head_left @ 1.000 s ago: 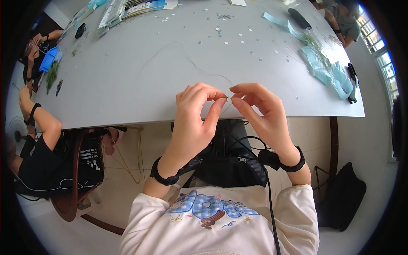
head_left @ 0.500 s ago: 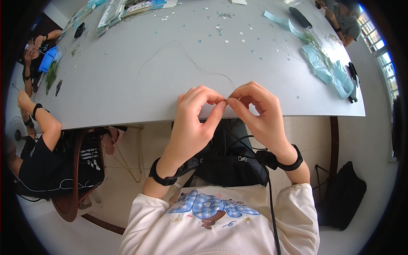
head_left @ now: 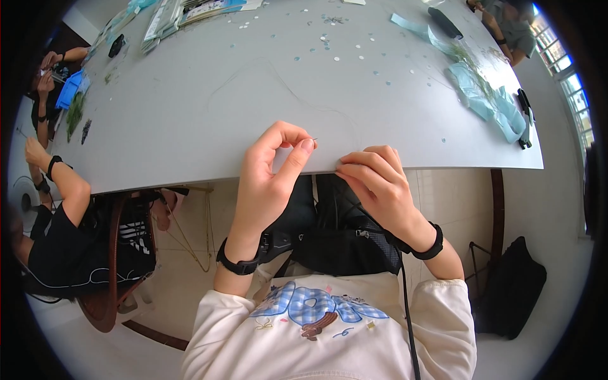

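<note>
Where a second ago both hands met fingertip to fingertip, the left hand (head_left: 269,180) has now lifted away, thumb and forefinger pinching a fine needle (head_left: 313,140) just above the table (head_left: 190,126) edge. The right hand (head_left: 377,187) has dropped slightly to that edge, fingers curled together; whether it grips the thread (head_left: 278,79) I cannot tell. That thread loops across the grey top beyond the hands, scattered sequins (head_left: 329,44) farther off. Judging by the parting, the threading step looks finished.

Person is wearing a cream sweatshirt (head_left: 329,335) bearing a blue checked print, sleeves pushed up, and black wristbands (head_left: 237,265) on both wrists.
</note>
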Demonstrator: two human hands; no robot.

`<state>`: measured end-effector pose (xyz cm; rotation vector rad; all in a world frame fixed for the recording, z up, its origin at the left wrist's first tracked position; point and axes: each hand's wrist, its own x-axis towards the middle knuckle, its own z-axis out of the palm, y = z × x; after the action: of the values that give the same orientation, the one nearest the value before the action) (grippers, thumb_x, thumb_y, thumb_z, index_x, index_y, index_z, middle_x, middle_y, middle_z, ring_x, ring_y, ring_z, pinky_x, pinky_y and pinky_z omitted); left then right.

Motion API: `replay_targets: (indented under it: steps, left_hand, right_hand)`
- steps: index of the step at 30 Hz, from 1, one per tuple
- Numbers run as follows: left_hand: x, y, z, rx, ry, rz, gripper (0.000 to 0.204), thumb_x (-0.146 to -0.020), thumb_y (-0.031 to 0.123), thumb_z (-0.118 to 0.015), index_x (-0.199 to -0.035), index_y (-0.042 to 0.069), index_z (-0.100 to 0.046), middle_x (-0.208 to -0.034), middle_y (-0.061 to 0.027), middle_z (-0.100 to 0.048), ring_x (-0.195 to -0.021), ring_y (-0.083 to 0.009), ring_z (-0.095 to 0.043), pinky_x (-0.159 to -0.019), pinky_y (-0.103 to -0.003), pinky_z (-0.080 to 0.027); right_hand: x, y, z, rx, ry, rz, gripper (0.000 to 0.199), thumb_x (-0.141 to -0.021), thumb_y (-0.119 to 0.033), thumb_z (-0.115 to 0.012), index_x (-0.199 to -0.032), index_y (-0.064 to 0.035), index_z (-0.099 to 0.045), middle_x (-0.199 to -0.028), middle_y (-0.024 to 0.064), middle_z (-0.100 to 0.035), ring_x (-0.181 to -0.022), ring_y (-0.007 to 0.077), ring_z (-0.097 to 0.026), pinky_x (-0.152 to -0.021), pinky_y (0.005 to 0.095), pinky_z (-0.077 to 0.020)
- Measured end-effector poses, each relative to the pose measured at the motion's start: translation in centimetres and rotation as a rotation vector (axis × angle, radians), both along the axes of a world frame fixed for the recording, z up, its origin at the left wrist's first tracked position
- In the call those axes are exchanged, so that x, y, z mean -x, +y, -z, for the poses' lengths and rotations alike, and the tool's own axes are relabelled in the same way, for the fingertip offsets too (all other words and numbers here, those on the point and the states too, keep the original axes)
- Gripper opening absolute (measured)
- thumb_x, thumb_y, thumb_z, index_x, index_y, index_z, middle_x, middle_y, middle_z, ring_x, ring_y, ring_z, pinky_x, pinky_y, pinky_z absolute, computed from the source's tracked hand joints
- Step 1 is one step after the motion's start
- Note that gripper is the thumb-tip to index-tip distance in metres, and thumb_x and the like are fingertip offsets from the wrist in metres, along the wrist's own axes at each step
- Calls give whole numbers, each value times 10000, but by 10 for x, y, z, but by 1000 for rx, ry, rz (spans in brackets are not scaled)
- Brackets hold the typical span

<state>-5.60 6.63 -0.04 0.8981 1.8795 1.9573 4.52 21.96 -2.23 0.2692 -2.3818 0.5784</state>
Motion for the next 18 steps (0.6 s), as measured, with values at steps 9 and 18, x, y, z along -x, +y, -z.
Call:
replay_targets:
  steps: [9,18]
  left_hand:
    - [-13,7,-17,-171,-46,199,64,-811,81,-512,-784,32,-541,-1023,-107,-553,-966,-165,-488,-839,-285,-347]
    - [-35,22,-22,-318,-410,417,91,-848,111,-503,-839,22,-522,-1043,-110,-523,-944,-140,-493,-805,-268,-384]
  right_hand:
    - [-14,1,-31,718,-125,-190,121,-677,57,-636,-777,-1,-601,-791,61,-565,-646,147,-514,-576,237,-404]
    - [-25,-5,-47,1214,-70,-278,80,-802,18,-544,-875,31,-515,-810,91,-592,-768,120,-571,-648,224,-444]
